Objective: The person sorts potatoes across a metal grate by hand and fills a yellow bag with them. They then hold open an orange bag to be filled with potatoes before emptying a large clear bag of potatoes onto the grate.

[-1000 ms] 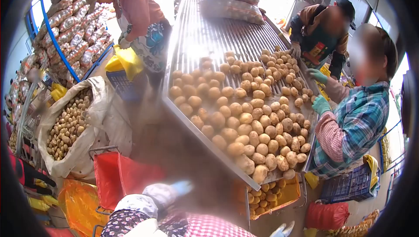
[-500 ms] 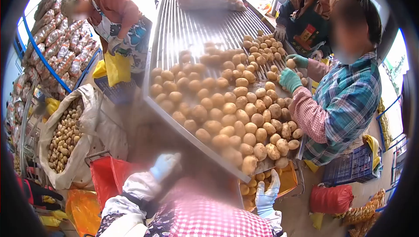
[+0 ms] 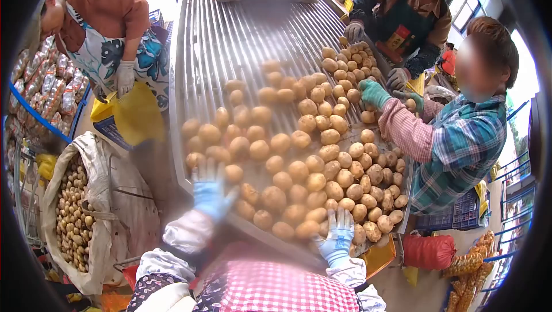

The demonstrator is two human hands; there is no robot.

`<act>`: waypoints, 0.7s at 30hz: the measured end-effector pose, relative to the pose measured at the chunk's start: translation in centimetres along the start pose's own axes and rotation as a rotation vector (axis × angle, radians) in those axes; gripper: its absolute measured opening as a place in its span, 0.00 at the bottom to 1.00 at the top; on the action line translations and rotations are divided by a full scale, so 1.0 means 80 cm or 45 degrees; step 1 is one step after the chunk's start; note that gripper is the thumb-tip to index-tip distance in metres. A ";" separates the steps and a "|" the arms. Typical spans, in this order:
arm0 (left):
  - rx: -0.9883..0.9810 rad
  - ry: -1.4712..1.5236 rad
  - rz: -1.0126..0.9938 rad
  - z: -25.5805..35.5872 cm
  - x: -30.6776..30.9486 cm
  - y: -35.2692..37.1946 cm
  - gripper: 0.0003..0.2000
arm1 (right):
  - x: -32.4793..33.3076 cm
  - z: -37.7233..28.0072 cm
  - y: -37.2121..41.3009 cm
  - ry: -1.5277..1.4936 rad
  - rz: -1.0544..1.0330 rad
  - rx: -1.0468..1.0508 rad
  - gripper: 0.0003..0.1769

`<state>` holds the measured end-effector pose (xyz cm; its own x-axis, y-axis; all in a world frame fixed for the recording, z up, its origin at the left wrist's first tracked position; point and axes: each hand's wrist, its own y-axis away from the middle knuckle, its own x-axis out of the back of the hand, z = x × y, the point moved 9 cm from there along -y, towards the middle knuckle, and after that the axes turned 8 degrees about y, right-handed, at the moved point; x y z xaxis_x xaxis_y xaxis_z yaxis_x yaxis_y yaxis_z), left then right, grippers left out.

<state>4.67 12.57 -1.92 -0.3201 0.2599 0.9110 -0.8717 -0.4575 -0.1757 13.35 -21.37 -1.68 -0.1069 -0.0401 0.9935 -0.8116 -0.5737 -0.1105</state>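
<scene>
Many potatoes (image 3: pixel 273 197) lie spread over the lower part of a ribbed metal sorting table (image 3: pixel 230 36). At the table's left edge, my left hand (image 3: pixel 210 193) in a pale blue and white glove has its fingers spread, close to a few potatoes. My right hand (image 3: pixel 338 239), gloved the same way, lies with fingers stretched out against potatoes at the near end. Neither hand is wrapped round a potato. A haze blurs the potatoes in the middle and left.
A person in a plaid shirt (image 3: pixel 466 145) with green gloves handles potatoes at the right, beside another person in a dark apron (image 3: pixel 397 24). At the left, someone holds a yellow bag (image 3: pixel 135 116). Nearby stand a white sack of small potatoes (image 3: pixel 109 197) and a red sack (image 3: pixel 427 251).
Both my hands have moved up onto the table, the left from beside its edge, the right from below its near end. The view has shifted. The left co-worker now stands more upright in view.
</scene>
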 end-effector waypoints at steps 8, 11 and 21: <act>-0.535 0.689 -0.143 0.102 0.027 -0.069 0.17 | -0.006 0.007 -0.007 -0.065 -0.141 -0.105 0.55; -0.287 0.228 0.193 0.072 0.035 -0.158 0.27 | 0.005 0.005 -0.007 -0.040 -0.035 -0.102 0.50; -0.405 0.278 -0.480 0.124 -0.010 -0.054 0.42 | 0.014 0.018 -0.003 -0.246 0.070 -0.111 0.44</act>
<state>12.37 5.93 1.84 -0.0035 0.5428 0.8399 -0.9995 -0.0271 0.0133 14.20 -22.44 -0.47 -0.0470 -0.2306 0.9719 -0.8553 -0.4934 -0.1584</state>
